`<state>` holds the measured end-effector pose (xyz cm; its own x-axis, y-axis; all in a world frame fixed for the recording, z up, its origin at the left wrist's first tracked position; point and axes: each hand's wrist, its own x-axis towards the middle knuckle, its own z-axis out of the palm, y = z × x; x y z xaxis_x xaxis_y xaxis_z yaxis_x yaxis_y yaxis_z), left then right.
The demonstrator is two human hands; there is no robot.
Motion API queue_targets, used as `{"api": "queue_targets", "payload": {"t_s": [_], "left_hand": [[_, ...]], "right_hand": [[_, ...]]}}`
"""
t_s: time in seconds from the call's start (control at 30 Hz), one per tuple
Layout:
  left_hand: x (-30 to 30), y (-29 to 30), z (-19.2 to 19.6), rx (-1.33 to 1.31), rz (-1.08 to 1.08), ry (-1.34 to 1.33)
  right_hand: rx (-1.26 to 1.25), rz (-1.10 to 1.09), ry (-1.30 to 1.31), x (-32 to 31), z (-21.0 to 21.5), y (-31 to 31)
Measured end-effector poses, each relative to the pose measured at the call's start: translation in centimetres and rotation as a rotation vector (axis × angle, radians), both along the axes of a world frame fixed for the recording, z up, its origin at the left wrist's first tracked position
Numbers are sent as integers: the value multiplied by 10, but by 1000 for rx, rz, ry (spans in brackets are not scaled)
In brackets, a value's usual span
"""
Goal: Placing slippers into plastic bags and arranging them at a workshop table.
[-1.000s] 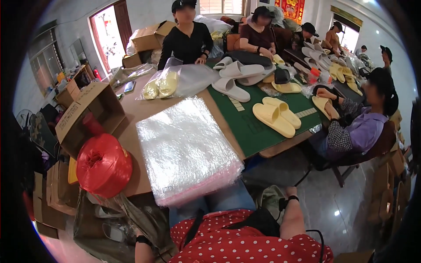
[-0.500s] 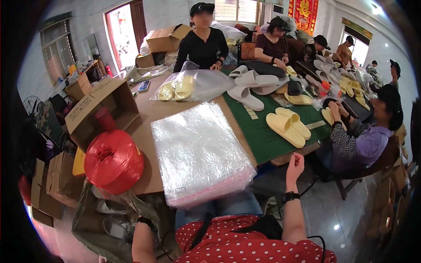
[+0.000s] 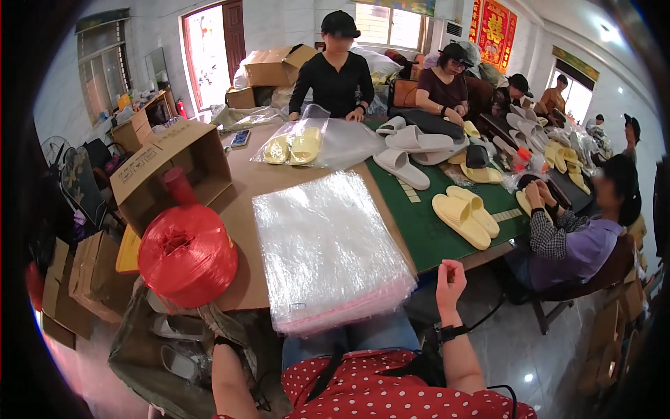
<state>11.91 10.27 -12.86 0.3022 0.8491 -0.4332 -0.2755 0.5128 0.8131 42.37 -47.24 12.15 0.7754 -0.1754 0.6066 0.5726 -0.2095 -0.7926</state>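
My right hand (image 3: pixel 451 277) is raised in front of the table's near edge. Its fingers are curled together, with nothing showing in them. To its left lies a stack of clear plastic bags (image 3: pixel 328 241) with a pink band along the near edge. Beyond it, on a green mat (image 3: pixel 447 257), is a pair of yellow slippers (image 3: pixel 464 215). My left forearm (image 3: pixel 234 380) reaches down at an open greenish sack (image 3: pixel 139 342), where the sack's raised edge hides my left fingers. Inside the sack are pale slippers (image 3: pixel 180 362) in clear plastic.
A red roll of plastic twine (image 3: pixel 187 258) and an open cardboard box (image 3: pixel 174 167) stand at the left. Bagged yellow slippers (image 3: pixel 305 145) lie farther back. Grey slippers (image 3: pixel 419 140) crowd the mat. Co-workers sit or stand around; one in purple (image 3: pixel 586 234) sits at the right.
My right hand has moved left and slightly down, its fingers still curled. The whole view has shifted a little. The left arm stays at the sack.
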Motion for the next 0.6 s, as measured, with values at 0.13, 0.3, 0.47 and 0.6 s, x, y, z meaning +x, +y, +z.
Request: {"api": "queue_targets", "payload": {"t_s": [0.13,0.3,0.47,0.6], "left_hand": [[-11,17,-3,-16,63,-8],[-69,56,-18,28,110,-264],[-77,78,-74,28,-62,-461],[-55,9,-113,24,51,-310]], "right_hand": [[22,27,9,-6,-2,1],[-42,38,20,0,-4,3],[-89,17,36,8,-11,10],[-113,50,12,5,-12,7]]}}
